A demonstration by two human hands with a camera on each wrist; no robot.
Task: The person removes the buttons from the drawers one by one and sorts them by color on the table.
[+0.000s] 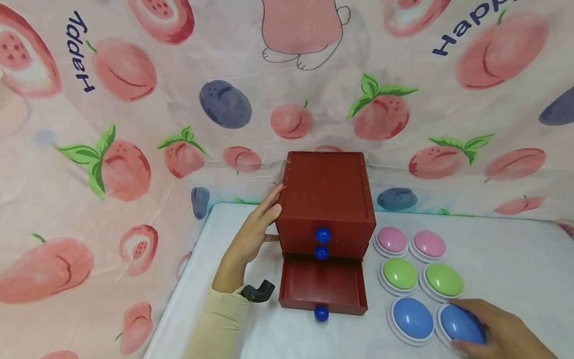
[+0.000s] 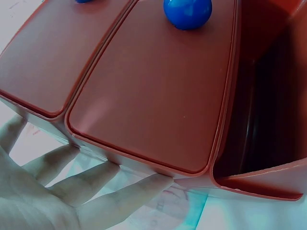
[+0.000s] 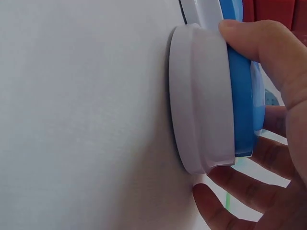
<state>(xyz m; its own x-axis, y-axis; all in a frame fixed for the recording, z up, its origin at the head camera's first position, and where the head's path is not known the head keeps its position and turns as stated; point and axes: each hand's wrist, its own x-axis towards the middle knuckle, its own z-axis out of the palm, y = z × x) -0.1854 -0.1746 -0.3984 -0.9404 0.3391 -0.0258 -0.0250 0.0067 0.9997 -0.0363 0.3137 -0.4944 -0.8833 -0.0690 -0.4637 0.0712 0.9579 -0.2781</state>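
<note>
A dark red cabinet [image 1: 327, 187] with three drawers and round blue knobs stands near the back of the table. Its bottom drawer [image 1: 323, 284] is pulled out, the bare red floor showing; the upper two are closed. Flat along the cabinet's left side lies my left hand [image 1: 251, 227], its straight fingertips touching the wall in the left wrist view. At the front right, my right hand [image 1: 504, 329] grips a blue push button [image 1: 462, 323] with a white base, thumb on one side and fingers on the other. In the right wrist view the white base [image 3: 204, 100] sits at the tabletop.
Beside the gripped button is another blue push button [image 1: 412, 318]. Two green buttons, one of them the left green button [image 1: 400, 273], and two pink buttons, including the left pink button [image 1: 392, 240], stand behind. A fruit-print curtain [image 1: 291, 89] hangs behind the white table [image 1: 515, 259].
</note>
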